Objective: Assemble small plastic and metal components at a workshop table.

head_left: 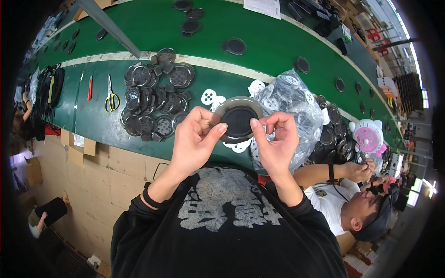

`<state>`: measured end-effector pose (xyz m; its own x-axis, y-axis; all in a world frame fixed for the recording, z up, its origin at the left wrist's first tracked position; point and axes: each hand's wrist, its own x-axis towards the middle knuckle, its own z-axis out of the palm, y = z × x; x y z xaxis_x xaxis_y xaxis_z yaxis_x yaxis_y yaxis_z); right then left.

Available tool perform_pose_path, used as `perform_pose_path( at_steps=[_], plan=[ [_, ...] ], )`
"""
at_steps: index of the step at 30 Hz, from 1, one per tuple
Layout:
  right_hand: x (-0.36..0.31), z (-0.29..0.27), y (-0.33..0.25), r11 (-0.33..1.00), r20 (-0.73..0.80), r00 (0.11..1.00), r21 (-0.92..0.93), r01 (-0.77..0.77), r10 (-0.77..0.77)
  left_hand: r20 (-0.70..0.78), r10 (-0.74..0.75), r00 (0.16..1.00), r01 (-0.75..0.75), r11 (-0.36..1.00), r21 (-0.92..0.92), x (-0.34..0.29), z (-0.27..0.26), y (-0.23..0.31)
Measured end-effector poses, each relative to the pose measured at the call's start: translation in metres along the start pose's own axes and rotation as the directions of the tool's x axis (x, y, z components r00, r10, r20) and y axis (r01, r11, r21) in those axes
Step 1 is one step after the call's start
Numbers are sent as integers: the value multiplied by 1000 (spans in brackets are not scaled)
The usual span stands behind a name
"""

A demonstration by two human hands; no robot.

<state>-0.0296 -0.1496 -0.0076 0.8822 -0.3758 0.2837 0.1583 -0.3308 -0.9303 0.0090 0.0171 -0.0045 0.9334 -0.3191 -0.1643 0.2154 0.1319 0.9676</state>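
Between my two hands I hold a round dark part (238,121) with a translucent smoky rim, above the near edge of the green bench. My left hand (195,139) pinches its left edge between thumb and fingers. On the opposite edge, my right hand (279,141) grips it with the thumb on the face turned toward me. White discs with holes (209,96) lie just beyond the held part, some partly covered by it. To the right stands a clear plastic bag (299,113) holding more white discs. Left of my hands is a heap of similar dark round parts (174,103).
Yellow-handled scissors (111,101) and a slim red tool (90,88) lie on the left of the bench. Loose dark parts (235,46) sit on the green strip beyond. At right are another dark heap (328,135), a pink-and-white fan (367,138) and a co-worker's arm (324,174).
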Motion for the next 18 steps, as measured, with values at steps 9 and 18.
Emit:
perform_pose_path(
  at_steps=[9, 18],
  plan=[
    [0, 0, 0, 999, -7, 1000, -39, 23, -23, -2, -10, 1000, 10, 1000, 23, 0, -2, -3],
    [-1, 1, 1, 997, -13, 999, -60, 48, -49, 9, -35, 999, 35, 999, 8, -1, 0, 0]
  ],
)
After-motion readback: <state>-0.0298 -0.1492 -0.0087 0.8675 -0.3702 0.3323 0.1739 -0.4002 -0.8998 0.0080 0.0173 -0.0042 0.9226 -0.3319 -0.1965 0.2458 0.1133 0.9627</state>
